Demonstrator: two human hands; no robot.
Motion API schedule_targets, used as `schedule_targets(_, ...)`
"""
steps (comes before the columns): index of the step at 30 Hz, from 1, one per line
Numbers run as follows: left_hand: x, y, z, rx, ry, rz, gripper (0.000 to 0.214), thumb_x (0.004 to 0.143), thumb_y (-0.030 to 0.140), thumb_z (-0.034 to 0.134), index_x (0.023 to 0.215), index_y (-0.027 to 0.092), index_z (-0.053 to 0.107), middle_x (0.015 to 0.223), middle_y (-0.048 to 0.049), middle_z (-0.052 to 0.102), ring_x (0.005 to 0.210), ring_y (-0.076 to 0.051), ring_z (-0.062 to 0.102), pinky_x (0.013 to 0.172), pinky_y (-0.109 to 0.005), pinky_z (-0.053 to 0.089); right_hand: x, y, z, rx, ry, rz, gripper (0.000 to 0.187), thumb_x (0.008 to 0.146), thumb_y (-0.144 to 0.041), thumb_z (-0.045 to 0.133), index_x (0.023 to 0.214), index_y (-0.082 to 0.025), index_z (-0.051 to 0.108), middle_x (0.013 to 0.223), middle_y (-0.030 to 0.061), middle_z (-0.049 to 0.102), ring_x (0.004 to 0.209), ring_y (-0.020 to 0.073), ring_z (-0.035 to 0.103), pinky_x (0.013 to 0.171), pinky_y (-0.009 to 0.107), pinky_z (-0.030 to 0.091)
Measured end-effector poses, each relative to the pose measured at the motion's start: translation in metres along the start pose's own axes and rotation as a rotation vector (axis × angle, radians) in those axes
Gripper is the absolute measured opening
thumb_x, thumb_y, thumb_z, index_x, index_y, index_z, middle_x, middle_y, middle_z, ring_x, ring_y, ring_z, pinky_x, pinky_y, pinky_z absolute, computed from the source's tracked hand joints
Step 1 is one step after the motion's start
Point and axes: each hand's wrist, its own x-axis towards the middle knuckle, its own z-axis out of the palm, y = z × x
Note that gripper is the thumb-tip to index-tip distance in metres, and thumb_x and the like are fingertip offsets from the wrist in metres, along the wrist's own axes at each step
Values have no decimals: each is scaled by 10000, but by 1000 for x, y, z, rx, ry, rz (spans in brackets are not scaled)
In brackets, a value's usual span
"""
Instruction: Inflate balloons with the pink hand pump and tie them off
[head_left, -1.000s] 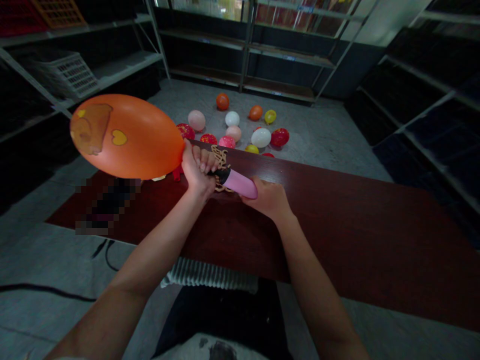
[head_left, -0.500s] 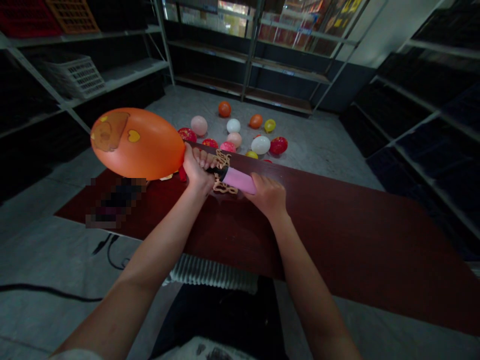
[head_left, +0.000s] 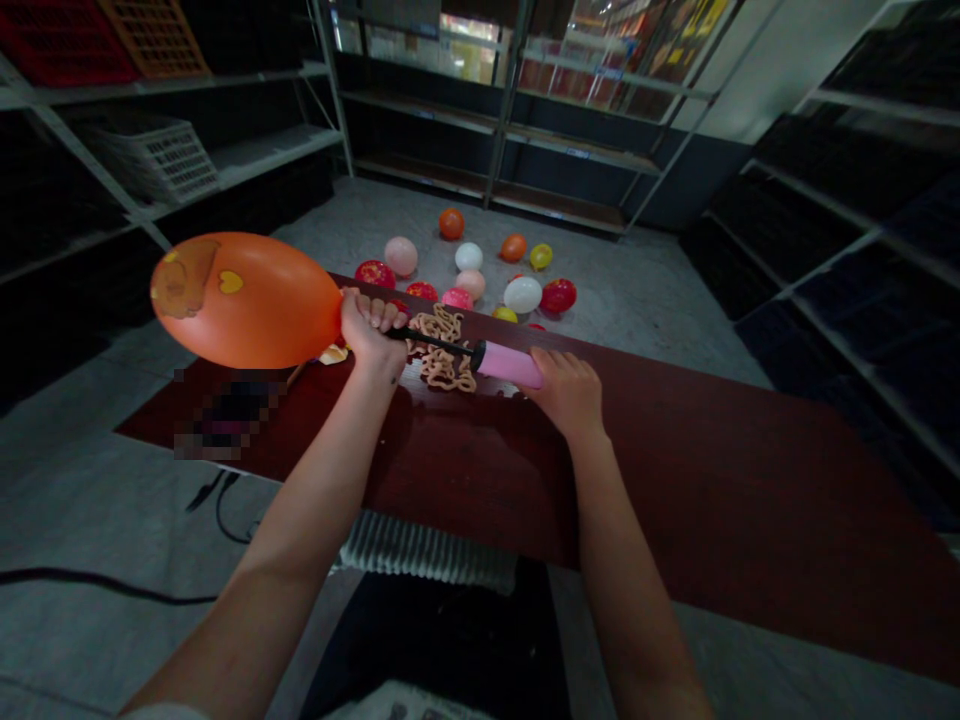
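Observation:
An inflated orange balloon (head_left: 262, 310) with a printed figure and a yellow heart points off to the left. Its neck is inside my left hand (head_left: 369, 325), which is closed around the balloon's neck and the end of a balloon pump. My right hand (head_left: 566, 390) grips the pink barrel of the balloon pump (head_left: 510, 365). Between my hands the pump's thin black rod shows, drawn well out of the barrel. Beneath it, a heap of tan curly strands (head_left: 446, 375) lies on the dark red table (head_left: 465, 460).
Several balloons in red, white, pink, orange and yellow lie on the floor beyond the table, among them a white balloon (head_left: 523, 294). A blurred-out dark object (head_left: 236, 412) rests at the table's left end. Metal shelves (head_left: 495, 130) stand around, with a white crate (head_left: 169, 160) at left.
My hands have moved apart, the left one leftward with the balloon and the right one rightward with the barrel. More of the pump's black rod is now exposed.

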Motion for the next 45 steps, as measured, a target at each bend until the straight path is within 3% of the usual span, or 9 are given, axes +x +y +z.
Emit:
schedule_targets(5, -1, 9, 5, 14, 49, -6, 626, 1095, 440, 393, 554, 189, 199, 402, 79, 198, 308, -37, 206, 364, -183, 223, -5, 14, 1, 12, 4, 11, 399, 914, -445, 649, 1229, -201, 660, 1048, 97, 739, 946, 269, 637, 764, 349, 379)
schedule_targets(10, -4, 13, 7, -23, 34, -8, 669, 1103, 480, 318, 518, 183, 185, 390, 65, 178, 310, -45, 191, 357, -192, 214, -7, 11, 3, 75, -12, 17, 425, 896, -508, 672, 1191, -202, 664, 1032, 90, 744, 910, 257, 655, 750, 340, 390)
schedule_targets(21, 2, 13, 6, 44, -37, 124, 653, 1036, 475, 541, 536, 199, 224, 433, 65, 199, 340, -61, 215, 358, -227, 251, -5, -1, 2, 172, -61, 82, 460, 844, -595, 704, 1111, -222, 681, 1010, 73, 761, 860, 247, 686, 686, 312, 390)
schedule_targets(27, 7, 20, 8, 87, -10, 97, 639, 1033, 517, 525, 569, 208, 213, 406, 54, 226, 334, -72, 232, 361, -239, 254, -4, -8, 3, 175, -35, 57, 477, 847, -598, 697, 1119, -206, 684, 1010, 93, 769, 856, 258, 696, 686, 316, 391)
schedule_targets(31, -1, 10, 10, 69, -18, 60, 633, 1043, 500, 515, 576, 204, 208, 417, 64, 212, 332, -63, 207, 351, -224, 243, -3, -19, 2, 182, -29, 26, 448, 868, -581, 674, 1103, -199, 683, 1004, 88, 770, 849, 241, 694, 666, 302, 369)
schedule_targets(39, -22, -28, 8, 81, -57, -73, 619, 1068, 440, 483, 577, 196, 196, 447, 70, 186, 339, -57, 187, 347, -208, 217, 2, -53, -5, 219, -85, 74, 517, 853, -633, 649, 1106, -185, 693, 920, 91, 777, 787, 230, 707, 604, 295, 315)
schedule_targets(45, -15, -30, 1, 17, -66, -98, 587, 1089, 372, 442, 577, 196, 215, 447, 68, 188, 335, -62, 193, 353, -210, 212, 4, -57, 0, 232, -60, 61, 519, 880, -677, 592, 1087, -210, 683, 911, 76, 773, 782, 218, 693, 608, 292, 301)
